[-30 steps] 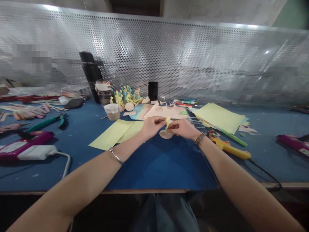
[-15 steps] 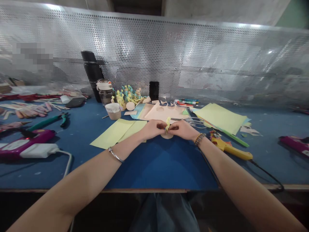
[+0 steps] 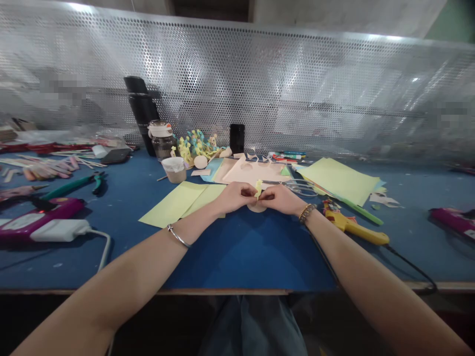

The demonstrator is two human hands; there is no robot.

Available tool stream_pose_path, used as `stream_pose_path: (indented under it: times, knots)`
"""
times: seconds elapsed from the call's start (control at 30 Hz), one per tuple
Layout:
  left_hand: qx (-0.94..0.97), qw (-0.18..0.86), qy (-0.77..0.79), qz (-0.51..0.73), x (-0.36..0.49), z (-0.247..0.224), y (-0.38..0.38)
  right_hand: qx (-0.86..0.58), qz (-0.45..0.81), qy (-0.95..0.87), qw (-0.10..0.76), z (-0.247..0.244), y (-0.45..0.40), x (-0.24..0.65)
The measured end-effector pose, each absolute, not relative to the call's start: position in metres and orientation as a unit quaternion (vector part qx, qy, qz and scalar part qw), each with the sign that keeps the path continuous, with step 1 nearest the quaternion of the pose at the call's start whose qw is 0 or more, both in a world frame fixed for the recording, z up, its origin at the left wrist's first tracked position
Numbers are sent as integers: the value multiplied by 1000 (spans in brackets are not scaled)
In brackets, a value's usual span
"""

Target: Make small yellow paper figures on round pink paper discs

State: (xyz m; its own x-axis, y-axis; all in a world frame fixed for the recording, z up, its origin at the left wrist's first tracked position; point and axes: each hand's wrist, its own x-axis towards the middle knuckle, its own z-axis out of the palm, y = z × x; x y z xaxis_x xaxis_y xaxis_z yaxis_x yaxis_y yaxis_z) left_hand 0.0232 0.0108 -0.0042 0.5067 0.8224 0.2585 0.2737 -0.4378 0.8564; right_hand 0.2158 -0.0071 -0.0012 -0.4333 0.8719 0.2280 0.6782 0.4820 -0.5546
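A small yellow paper piece [image 3: 259, 188] stands upright between my two hands, above a round pale disc [image 3: 257, 208] on the blue table. My left hand [image 3: 237, 197] pinches it low from the left, fingers closed. From the right, my right hand [image 3: 279, 199] closes its fingertips on the same piece. The fingertips nearly meet and hide its lower end. Yellow paper sheets [image 3: 174, 202] lie left of my hands. Behind them is a pale pink cut sheet [image 3: 256, 172].
Right of my hands lie a yellow glue gun [image 3: 365, 233], a green cutter [image 3: 361, 211] and yellow sheets [image 3: 337, 179]. At the left are a purple power strip [image 3: 61, 212], green pliers [image 3: 70, 188], a paper cup [image 3: 175, 170], a jar [image 3: 162, 143] and a tall black bottle [image 3: 143, 116].
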Motion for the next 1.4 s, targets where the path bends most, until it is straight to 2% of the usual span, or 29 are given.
stream_pose_path:
  times: [0.9,1.17,1.4]
  knots:
    - [737,449,349,365,25,-2,10,-470,203,-820,255,0,-8,216]
    - [755,432,343,354,24,-6,13,-481,191,-817,256,0,-8,216]
    - [797,363,360,321,22,-4,13,-484,203,-812,255,-1,-7,218]
